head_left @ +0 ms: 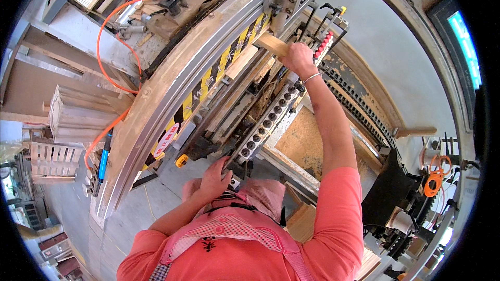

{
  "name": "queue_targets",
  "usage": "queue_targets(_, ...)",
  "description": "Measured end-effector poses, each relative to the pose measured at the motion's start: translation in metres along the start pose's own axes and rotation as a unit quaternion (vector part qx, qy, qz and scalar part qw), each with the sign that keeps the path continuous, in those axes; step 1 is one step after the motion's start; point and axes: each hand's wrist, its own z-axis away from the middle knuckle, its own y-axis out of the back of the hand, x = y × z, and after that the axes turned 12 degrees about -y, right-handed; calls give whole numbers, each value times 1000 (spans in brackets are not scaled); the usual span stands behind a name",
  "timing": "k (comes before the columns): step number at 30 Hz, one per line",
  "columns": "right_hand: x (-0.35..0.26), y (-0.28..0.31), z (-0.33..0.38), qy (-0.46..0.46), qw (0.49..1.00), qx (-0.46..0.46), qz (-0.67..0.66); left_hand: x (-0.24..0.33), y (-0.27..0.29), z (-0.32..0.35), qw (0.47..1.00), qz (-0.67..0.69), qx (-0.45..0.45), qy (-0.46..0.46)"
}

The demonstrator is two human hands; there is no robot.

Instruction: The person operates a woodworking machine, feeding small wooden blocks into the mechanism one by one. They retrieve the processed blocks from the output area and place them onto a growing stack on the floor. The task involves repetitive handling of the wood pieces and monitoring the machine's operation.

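At the far end of a long woodworking machine (237,105), my right hand (300,60) is closed around a short, pale wooden block (272,44). The block points left, toward a beam with yellow-and-black striping (212,75). Another wooden strip (241,63) lies along that beam, apart from my hand. My left hand (213,179) is low and close to my body, at the machine's near end; its thumb and fingers look apart, with the fingertips by a dark edge. Between my hands runs a light rail with a row of round black knobs (266,124).
An orange air hose (99,41) loops over the left frame. A blue-handled tool (105,151) hangs at its near end. Right of the rail sits a chipboard panel (299,143) in a frame, with a black chain track (354,101) beyond. A lit screen (463,41) stands far right.
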Motion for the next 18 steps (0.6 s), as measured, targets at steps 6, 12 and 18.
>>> queue_targets(6,0,-2,-1,-10,1000,1,-8,2,-1,1,1000,-22,10,17)
queue_targets(12,1,1,1,-20,1000,-6,-13,3,-2,0,999,-37,20,-15)
queue_targets(18,-7,2,4,-13,1000,-6,10,-5,-2,6,999,-12,21,-21)
